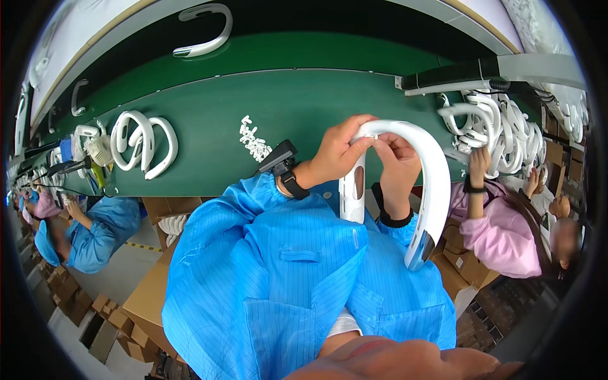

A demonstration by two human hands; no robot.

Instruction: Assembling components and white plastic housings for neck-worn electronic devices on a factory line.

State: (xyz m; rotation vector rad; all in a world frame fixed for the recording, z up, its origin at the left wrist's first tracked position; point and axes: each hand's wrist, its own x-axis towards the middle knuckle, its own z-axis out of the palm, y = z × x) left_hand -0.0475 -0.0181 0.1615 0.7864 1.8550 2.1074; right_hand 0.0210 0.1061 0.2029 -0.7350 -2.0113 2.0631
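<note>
A white U-shaped neck fan hangs in front of my chest, its curve up and its two ends down. My left hand is closed on the top of the curve, thumb on the inner side. My right hand is inside the loop, its fingers pinched together against the inner edge. A small white piece shows between the right fingertips and the left thumb; its exact shape is mostly hidden. On the green table ahead lies a loose pile of small white pieces.
Two more neck fans stand at the left, and another lies on the far dark green strip. A heap of neck fans is at the right, where a co-worker's hand reaches in. Cardboard boxes stand below the table.
</note>
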